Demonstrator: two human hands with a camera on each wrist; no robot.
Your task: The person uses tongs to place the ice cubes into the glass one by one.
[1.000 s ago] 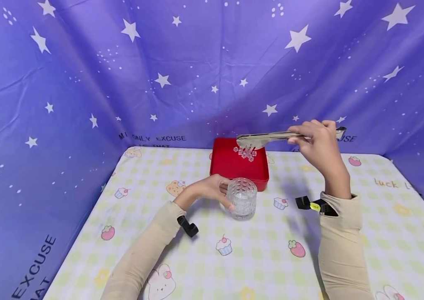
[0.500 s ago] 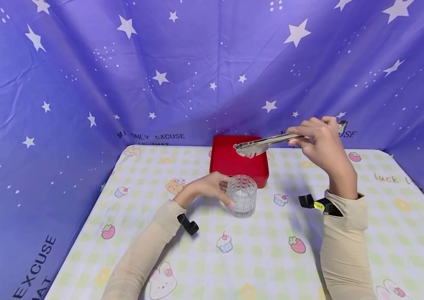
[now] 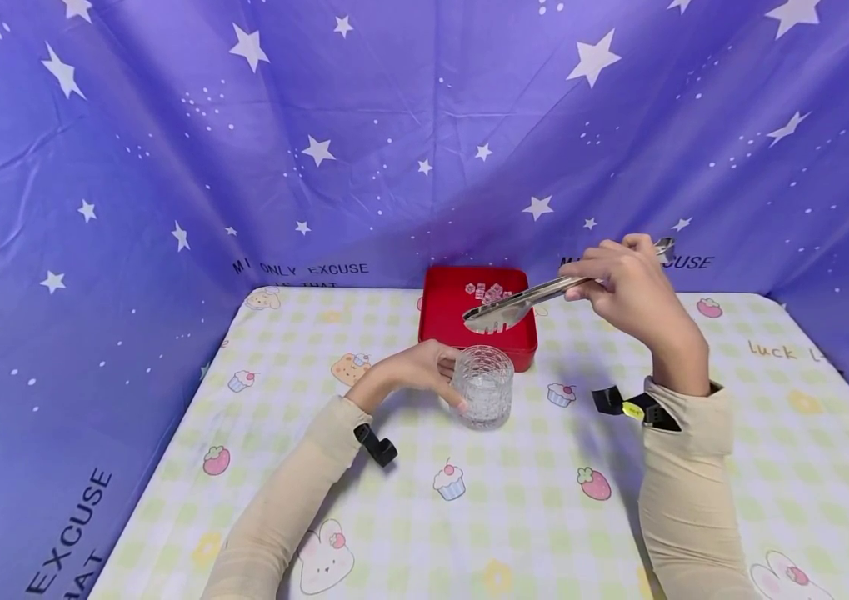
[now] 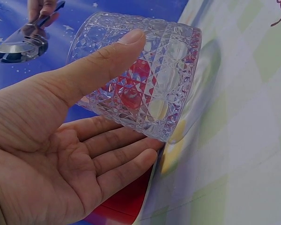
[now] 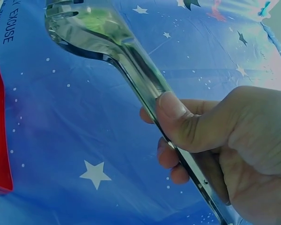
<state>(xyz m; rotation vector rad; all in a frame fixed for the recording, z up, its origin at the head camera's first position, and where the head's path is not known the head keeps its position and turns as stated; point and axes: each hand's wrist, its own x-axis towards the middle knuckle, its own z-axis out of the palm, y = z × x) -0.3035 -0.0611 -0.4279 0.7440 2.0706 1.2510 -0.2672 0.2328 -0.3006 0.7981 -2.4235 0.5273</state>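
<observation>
My left hand (image 3: 424, 369) holds a clear, textured glass (image 3: 484, 387) that stands on the table, thumb along the near side and fingers behind. In the left wrist view the thumb lies across the diamond-patterned wall of the glass (image 4: 136, 75). Metal serving tongs (image 3: 521, 304) are gripped mid-length by my right hand (image 3: 626, 287), their toothed heads brought close together. Those heads hang over the front part of a red box (image 3: 439, 325), just behind and above the glass. Several small clear cubes (image 3: 494, 293) lie toward the back of the box. What the tongs may hold is hidden.
A pastel checked cloth (image 3: 529, 517) with printed cakes and strawberries covers the table. A blue-purple curtain (image 3: 364, 192) with white stars hangs close behind and on both sides. The red box stands directly behind the glass.
The tongs have dipped over the cubes, closed together, then come forward toward the glass, so the cubes show again behind them. My left hand and the glass have stayed in place.
</observation>
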